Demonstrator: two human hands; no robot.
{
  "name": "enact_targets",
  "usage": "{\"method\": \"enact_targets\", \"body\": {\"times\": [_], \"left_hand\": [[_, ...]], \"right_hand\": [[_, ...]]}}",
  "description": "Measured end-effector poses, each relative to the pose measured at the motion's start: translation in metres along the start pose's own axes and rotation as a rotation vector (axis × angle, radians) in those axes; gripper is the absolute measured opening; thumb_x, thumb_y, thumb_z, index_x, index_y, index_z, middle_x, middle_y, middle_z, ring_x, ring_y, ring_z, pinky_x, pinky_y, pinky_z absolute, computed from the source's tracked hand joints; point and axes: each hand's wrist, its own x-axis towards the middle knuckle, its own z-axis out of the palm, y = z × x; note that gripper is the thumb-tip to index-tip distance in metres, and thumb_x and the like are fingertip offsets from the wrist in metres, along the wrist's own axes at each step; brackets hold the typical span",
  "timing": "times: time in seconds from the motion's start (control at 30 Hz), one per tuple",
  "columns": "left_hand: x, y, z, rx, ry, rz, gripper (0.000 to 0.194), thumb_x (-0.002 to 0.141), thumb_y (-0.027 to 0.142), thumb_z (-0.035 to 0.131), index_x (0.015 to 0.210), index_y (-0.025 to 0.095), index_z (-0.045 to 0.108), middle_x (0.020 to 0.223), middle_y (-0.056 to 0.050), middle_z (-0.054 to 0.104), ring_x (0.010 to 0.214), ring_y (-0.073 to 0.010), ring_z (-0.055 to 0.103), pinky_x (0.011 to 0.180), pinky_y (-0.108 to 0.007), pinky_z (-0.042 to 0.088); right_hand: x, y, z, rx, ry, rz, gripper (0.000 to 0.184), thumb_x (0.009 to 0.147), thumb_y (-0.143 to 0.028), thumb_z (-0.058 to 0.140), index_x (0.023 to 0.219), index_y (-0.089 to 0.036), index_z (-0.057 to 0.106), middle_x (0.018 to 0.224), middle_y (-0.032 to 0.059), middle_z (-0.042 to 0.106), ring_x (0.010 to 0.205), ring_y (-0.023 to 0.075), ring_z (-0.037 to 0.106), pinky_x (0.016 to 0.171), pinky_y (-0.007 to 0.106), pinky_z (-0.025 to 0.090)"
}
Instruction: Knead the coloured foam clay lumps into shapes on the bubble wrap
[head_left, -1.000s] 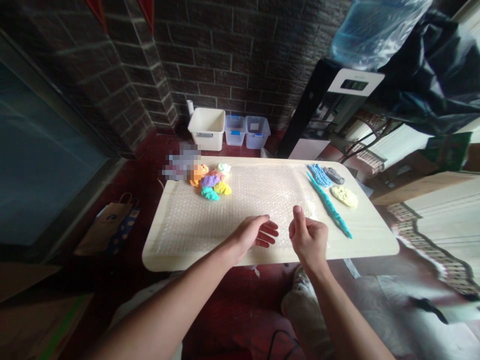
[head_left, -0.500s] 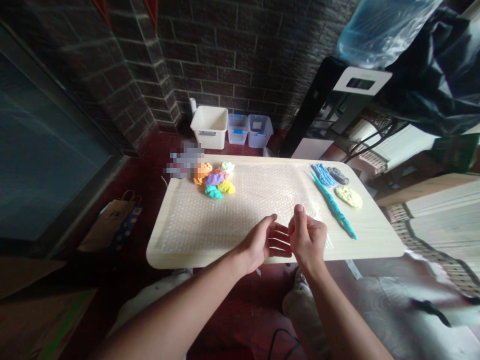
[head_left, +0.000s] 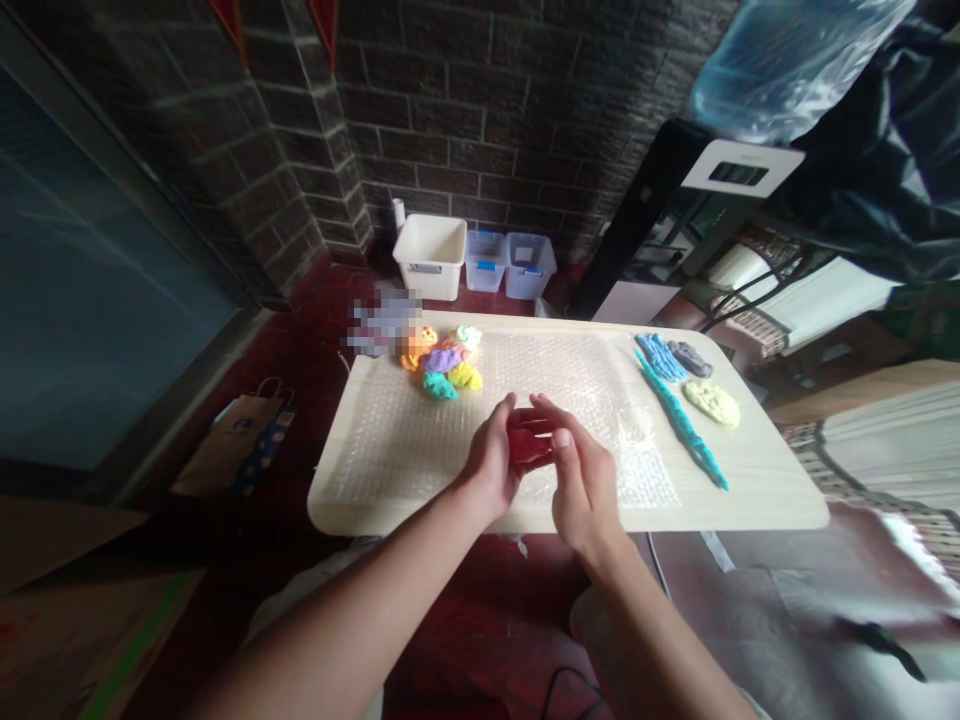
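Note:
Both hands meet above the near part of the bubble wrap [head_left: 405, 450] on the table. A small red lump of modelling clay [head_left: 528, 446] lies between them, partly hidden by fingers. My left hand [head_left: 492, 455] is cupped round it, palm turned inward. My right hand [head_left: 589, 475] closes in from the other side, its thumb at the lump's right edge and its fingers curved over the far side. Further back on the wrap sits a cluster of clay lumps: orange [head_left: 415, 350], purple [head_left: 442, 360], teal [head_left: 441, 386], yellow [head_left: 466, 376] and pale green [head_left: 469, 336].
To the right on the table [head_left: 772, 490] lie a long teal clay roll [head_left: 686, 425], blue clay strands [head_left: 660, 357], a grey piece [head_left: 690, 358] and a pale yellow piece [head_left: 712, 402]. Behind stand a white bin [head_left: 430, 250] and two clear boxes [head_left: 529, 268]. A water dispenser [head_left: 630, 220] rises back right.
My right hand has opened from a fist and moved left, curving its fingers towards my left hand. The red clay now shows between them. The view has shifted slightly.

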Motion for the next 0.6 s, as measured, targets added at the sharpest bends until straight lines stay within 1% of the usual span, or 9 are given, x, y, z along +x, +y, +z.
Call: {"method": "enact_targets", "body": {"times": [0.07, 0.13, 0.2, 0.27, 0.3, 0.33, 0.43, 0.5, 0.6], "left_hand": [[-0.002, -0.005, 0.0, 0.091, -0.05, 0.01, 0.047, 0.107, 0.042, 0.045, 0.087, 0.011, 0.074, 0.08, -0.012, 0.076, 0.064, -0.0175, 0.068, 0.064, -0.029, 0.055], [-0.005, -0.013, 0.001, 0.163, -0.086, -0.003, 0.048, 0.107, 0.044, 0.044, 0.086, 0.012, 0.073, 0.077, -0.011, 0.074, 0.066, -0.0189, 0.069, 0.065, -0.03, 0.055], [-0.008, -0.022, 0.003, 0.203, -0.119, 0.025, 0.04, 0.105, 0.043, 0.047, 0.091, 0.014, 0.071, 0.079, -0.008, 0.073, 0.076, -0.021, 0.071, 0.073, -0.031, 0.057], [-0.011, -0.029, 0.005, 0.177, -0.177, 0.107, 0.026, 0.101, 0.04, 0.055, 0.103, 0.019, 0.069, 0.093, -0.007, 0.075, 0.097, -0.0232, 0.072, 0.088, -0.033, 0.058], [-0.013, -0.032, 0.006, 0.134, -0.211, 0.131, 0.027, 0.1, 0.043, 0.055, 0.107, 0.021, 0.068, 0.102, -0.007, 0.075, 0.108, -0.0243, 0.071, 0.096, -0.034, 0.056], [-0.014, -0.034, 0.007, 0.087, -0.243, 0.109, 0.033, 0.101, 0.05, 0.052, 0.107, 0.021, 0.067, 0.107, -0.008, 0.075, 0.115, -0.026, 0.069, 0.103, -0.036, 0.054], [-0.018, -0.035, 0.008, -0.016, -0.271, -0.022, 0.055, 0.099, 0.069, 0.037, 0.093, 0.021, 0.063, 0.104, -0.012, 0.073, 0.122, -0.0309, 0.066, 0.111, -0.041, 0.05], [-0.019, -0.035, 0.008, -0.01, -0.261, -0.054, 0.055, 0.097, 0.07, 0.037, 0.088, 0.021, 0.061, 0.101, -0.012, 0.071, 0.122, -0.032, 0.065, 0.111, -0.042, 0.05], [-0.023, -0.035, 0.008, 0.022, -0.264, -0.015, 0.048, 0.095, 0.066, 0.046, 0.09, 0.021, 0.061, 0.102, -0.01, 0.07, 0.122, -0.0316, 0.064, 0.111, -0.041, 0.049]], "right_hand": [[0.004, -0.001, -0.007, -0.013, 0.077, -0.007, 0.047, 0.113, -0.046, 0.038, 0.138, -0.021, 0.069, 0.145, 0.0143, 0.071, 0.141, 0.0323, 0.061, 0.118, 0.06, 0.046], [0.007, -0.002, -0.01, -0.031, 0.073, -0.024, 0.047, 0.113, -0.046, 0.038, 0.139, -0.022, 0.069, 0.149, 0.0137, 0.067, 0.146, 0.0316, 0.056, 0.122, 0.061, 0.042], [0.007, -0.002, -0.009, -0.043, 0.015, -0.03, 0.047, 0.113, -0.045, 0.037, 0.141, -0.022, 0.067, 0.152, 0.0134, 0.065, 0.148, 0.0305, 0.055, 0.123, 0.06, 0.041], [0.004, -0.002, -0.002, -0.074, -0.036, -0.036, 0.048, 0.114, -0.044, 0.034, 0.143, -0.022, 0.065, 0.152, 0.0134, 0.064, 0.148, 0.0304, 0.054, 0.123, 0.061, 0.04], [0.002, -0.001, 0.002, -0.098, -0.044, -0.04, 0.048, 0.113, -0.044, 0.034, 0.144, -0.022, 0.063, 0.152, 0.0137, 0.064, 0.147, 0.031, 0.054, 0.122, 0.062, 0.04], [-0.001, 0.0, 0.006, -0.123, -0.041, -0.046, 0.048, 0.113, -0.044, 0.034, 0.146, -0.022, 0.062, 0.15, 0.0142, 0.065, 0.145, 0.0321, 0.054, 0.121, 0.063, 0.041], [-0.011, 0.004, 0.015, -0.154, -0.003, -0.081, 0.051, 0.112, -0.046, 0.034, 0.15, -0.02, 0.056, 0.146, 0.0162, 0.065, 0.142, 0.0362, 0.055, 0.118, 0.066, 0.041], [-0.016, 0.005, 0.018, -0.138, 0.005, -0.112, 0.053, 0.112, -0.047, 0.031, 0.152, -0.021, 0.053, 0.148, 0.0164, 0.063, 0.142, 0.0375, 0.053, 0.118, 0.068, 0.038], [-0.019, 0.004, 0.018, -0.112, 0.008, -0.14, 0.054, 0.111, -0.047, 0.028, 0.154, -0.022, 0.051, 0.152, 0.0156, 0.058, 0.144, 0.0377, 0.05, 0.119, 0.067, 0.037]]}}
